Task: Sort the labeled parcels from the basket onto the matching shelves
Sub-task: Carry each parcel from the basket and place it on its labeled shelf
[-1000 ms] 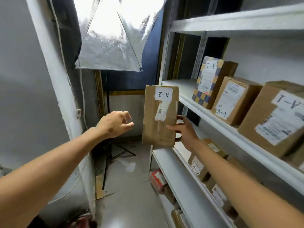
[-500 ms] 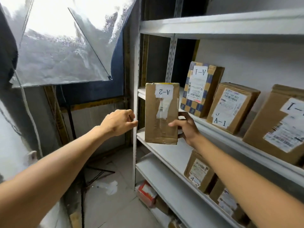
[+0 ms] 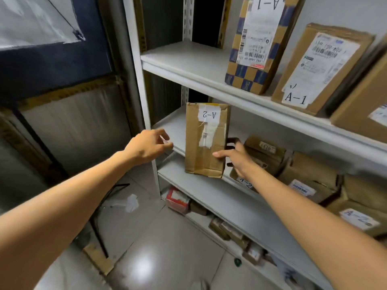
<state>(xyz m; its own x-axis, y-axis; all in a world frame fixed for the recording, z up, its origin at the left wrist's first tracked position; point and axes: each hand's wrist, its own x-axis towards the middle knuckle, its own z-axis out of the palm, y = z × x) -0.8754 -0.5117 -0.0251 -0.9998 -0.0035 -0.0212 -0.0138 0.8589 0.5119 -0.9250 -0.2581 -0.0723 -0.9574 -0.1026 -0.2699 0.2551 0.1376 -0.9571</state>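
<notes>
Gripping the A-2 parcel [image 3: 206, 141] upright in the right hand [image 3: 237, 159], just before the middle shelf [image 3: 171, 125]; left hand [image 3: 146, 146] loosely curled, empty, at that shelf's edge. Other boxes [image 3: 267, 154] already shelved there; this one not yet.

Three parcels are standing on the upper shelf [image 3: 188, 57]: a checkered box [image 3: 258, 45], an A-1 box [image 3: 320, 65], and a brown box [image 3: 360, 101] at its right end. Two hands are reaching in, left hand [image 3: 146, 146] and right hand [image 3: 237, 158]; one A-2 parcel [image 3: 206, 141] is being held.
</notes>
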